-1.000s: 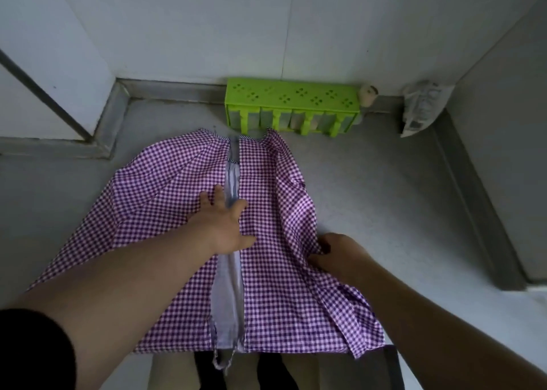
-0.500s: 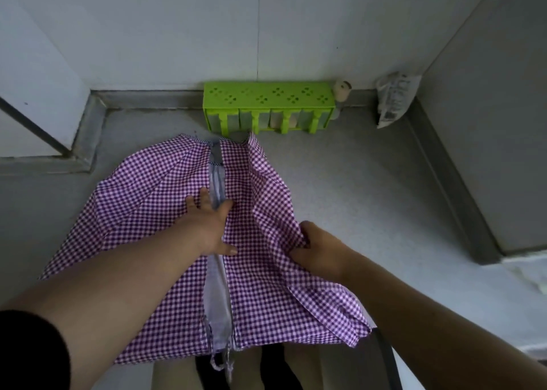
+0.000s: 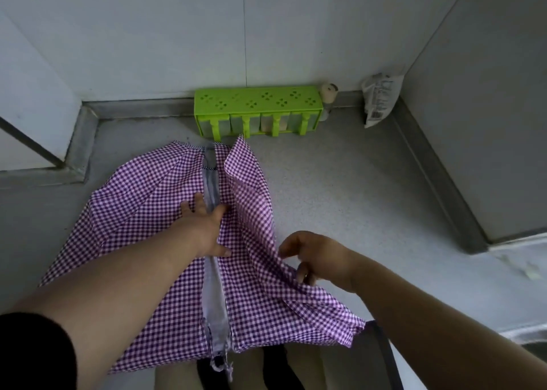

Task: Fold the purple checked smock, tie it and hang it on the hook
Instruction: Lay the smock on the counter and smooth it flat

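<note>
The purple checked smock lies spread on the grey counter, in front of the green rack. The left hand presses flat, fingers straight, on its pale centre strip, while the right hand pinches the smock's raised right edge. This looks like the first lengthwise fold; next, that flap likely needs carrying across the strip and flattening.

One purple checked smock lies on the grey table, and two hands are on it, a left hand and a right hand. At the wall stands one green rack holding four clear compartments. Beside it are one small cork-topped bottle and one white printed packet.
</note>
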